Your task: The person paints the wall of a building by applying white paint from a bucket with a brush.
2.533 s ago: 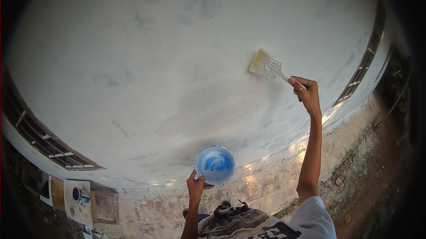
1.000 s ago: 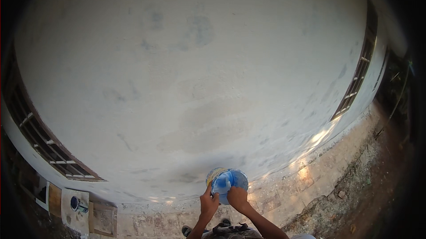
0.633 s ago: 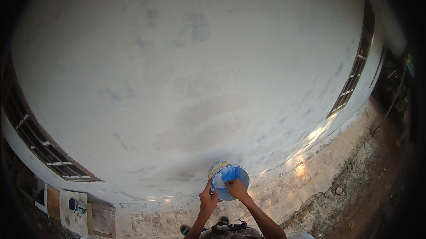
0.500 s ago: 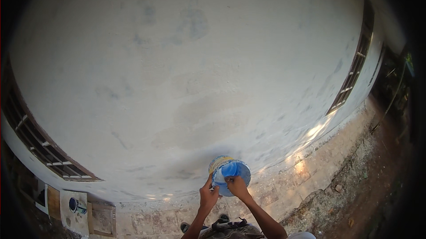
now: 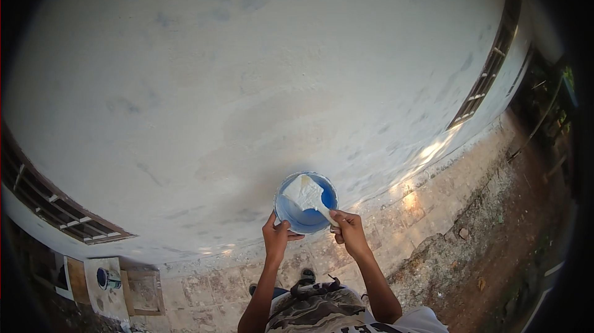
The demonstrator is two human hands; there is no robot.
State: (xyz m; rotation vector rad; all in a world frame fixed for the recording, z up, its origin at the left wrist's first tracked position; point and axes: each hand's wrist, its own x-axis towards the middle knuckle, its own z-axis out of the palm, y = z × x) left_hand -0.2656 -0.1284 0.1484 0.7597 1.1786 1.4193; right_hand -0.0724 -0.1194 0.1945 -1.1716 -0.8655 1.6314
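Lower centre of frame: left hand (image 5: 276, 238) clamped on rim of blue bowl (image 5: 306, 202). Right hand (image 5: 348, 229) closed round handle of paintbrush (image 5: 304, 193), bristles loaded white, lying inside bowl. Beyond, white wall (image 5: 260, 79) fills upper frame; barred window (image 5: 55, 206) at left edge.

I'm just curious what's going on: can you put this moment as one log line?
left hand: holds blue bowl | right hand: holds paintbrush, bristles in bowl | ahead: whitish wall
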